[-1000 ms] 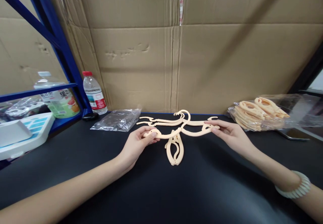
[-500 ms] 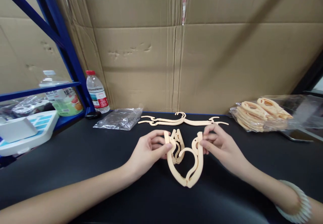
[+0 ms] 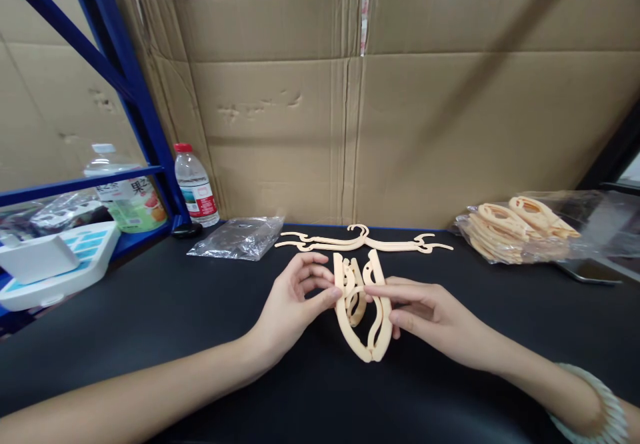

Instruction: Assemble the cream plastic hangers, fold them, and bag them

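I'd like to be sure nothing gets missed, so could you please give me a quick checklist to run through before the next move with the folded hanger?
1. Folded hanger arms brought together: ok, nearly closed, joined at the near end.
2. Left hand on it: ok, thumb and fingers touch its left arm.
3. Right hand on it: ok, fingers lie across its right arm.
4. Hanger supported: ok, it rests on the black table.
5. Hook tucked fully inside: cannot tell, fingers cover part of it.
6. Unfolded hanger apart from the hands: ok, it lies flat behind them.
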The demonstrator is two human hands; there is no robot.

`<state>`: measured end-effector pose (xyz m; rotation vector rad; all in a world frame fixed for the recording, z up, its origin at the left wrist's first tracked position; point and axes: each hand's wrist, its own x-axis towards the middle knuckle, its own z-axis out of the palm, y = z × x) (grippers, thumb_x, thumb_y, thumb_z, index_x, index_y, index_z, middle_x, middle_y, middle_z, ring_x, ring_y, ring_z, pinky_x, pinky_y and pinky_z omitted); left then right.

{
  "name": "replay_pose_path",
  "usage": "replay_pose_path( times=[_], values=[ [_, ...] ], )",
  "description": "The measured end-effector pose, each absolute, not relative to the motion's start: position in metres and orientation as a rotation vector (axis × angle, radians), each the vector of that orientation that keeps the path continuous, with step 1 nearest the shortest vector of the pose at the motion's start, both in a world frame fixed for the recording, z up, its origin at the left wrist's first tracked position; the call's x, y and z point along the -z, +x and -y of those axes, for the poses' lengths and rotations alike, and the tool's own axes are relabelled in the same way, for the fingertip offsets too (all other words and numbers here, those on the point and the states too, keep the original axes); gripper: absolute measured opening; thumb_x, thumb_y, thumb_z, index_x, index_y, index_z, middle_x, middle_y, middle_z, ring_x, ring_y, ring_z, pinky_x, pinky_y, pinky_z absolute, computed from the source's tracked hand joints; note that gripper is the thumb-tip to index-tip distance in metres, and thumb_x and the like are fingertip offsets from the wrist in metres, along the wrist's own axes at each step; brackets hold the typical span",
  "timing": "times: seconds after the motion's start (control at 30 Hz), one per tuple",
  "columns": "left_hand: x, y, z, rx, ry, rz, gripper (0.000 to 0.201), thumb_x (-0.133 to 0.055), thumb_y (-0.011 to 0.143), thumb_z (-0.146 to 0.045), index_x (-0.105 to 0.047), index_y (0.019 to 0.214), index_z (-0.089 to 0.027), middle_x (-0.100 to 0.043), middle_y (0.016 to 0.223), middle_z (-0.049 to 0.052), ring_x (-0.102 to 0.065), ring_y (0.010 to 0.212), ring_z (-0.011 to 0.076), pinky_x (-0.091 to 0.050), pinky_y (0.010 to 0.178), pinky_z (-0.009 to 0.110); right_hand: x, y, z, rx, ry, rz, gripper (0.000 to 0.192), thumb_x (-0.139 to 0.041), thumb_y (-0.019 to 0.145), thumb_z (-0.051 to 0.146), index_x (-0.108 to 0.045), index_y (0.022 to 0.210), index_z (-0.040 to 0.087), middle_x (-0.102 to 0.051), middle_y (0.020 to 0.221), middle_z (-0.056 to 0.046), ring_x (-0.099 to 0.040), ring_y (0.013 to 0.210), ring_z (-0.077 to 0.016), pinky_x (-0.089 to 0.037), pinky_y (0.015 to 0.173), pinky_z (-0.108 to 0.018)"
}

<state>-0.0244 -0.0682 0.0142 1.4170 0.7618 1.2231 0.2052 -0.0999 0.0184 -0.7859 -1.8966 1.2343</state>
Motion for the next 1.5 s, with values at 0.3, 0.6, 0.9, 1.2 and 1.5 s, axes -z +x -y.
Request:
replay_pose_path(
  times=[0.3, 0.6, 0.9, 1.2, 1.5],
  values=[
    [-0.013, -0.023, 0.075, -1.121, 1.651, -0.672, 0.013, -0.070, 0.076, -0.020, -0.061, 0.086, -0.018, -0.057, 0.095, 0.003, -0.059, 0.097, 0.0182, -0.051, 0.086, 0.030, -0.020, 0.204, 0.103, -1.138, -0.830, 1.971, 0.035, -0.053, 0.092, 0.030, -0.057, 0.126, 0.032, -0.055, 0.126, -0.006, -0.056, 0.109, -0.0207, -0.049, 0.091, -0.036],
    [-0.016, -0.022, 0.075, -1.037, 1.565, -0.669, 0.014, -0.070, 0.077, -0.023, -0.062, 0.085, -0.016, -0.063, 0.088, 0.003, -0.062, 0.087, 0.0176, -0.053, 0.080, 0.030, -0.027, 0.205, 0.107, -1.149, -0.806, 2.029, 0.033, -0.052, 0.092, 0.027, -0.054, 0.125, 0.028, -0.055, 0.123, -0.006, -0.057, 0.107, -0.0193, -0.049, 0.091, -0.035],
    [-0.017, -0.021, 0.074, -1.058, 1.507, -0.729, 0.018, -0.074, 0.073, -0.025, -0.062, 0.083, -0.015, -0.065, 0.086, 0.004, -0.063, 0.084, 0.0181, -0.053, 0.076, 0.030, -0.026, 0.205, 0.107, -1.229, -0.743, 1.998, 0.020, -0.050, 0.093, 0.030, -0.053, 0.113, 0.025, -0.052, 0.118, -0.006, -0.055, 0.104, -0.0181, -0.048, 0.091, -0.036],
    [-0.016, -0.022, 0.080, -0.995, 1.576, -0.677, 0.015, -0.066, 0.081, -0.027, -0.065, 0.091, -0.016, -0.066, 0.094, 0.007, -0.064, 0.086, 0.0200, -0.054, 0.074, 0.031, -0.027, 0.203, 0.108, -1.286, -0.769, 2.000, 0.031, -0.052, 0.092, 0.035, -0.051, 0.122, 0.027, -0.051, 0.123, -0.008, -0.055, 0.108, -0.0204, -0.047, 0.093, -0.039],
    [-0.016, -0.021, 0.080, -1.031, 1.625, -0.712, 0.011, -0.067, 0.080, -0.025, -0.060, 0.085, -0.018, -0.063, 0.090, 0.003, -0.063, 0.090, 0.0182, -0.053, 0.079, 0.030, -0.024, 0.206, 0.107, -1.164, -0.812, 2.208, 0.062, -0.056, 0.090, 0.034, -0.027, 0.145, 0.033, -0.019, 0.155, -0.005, -0.020, 0.140, -0.0277, -0.032, 0.108, -0.049]
  ],
)
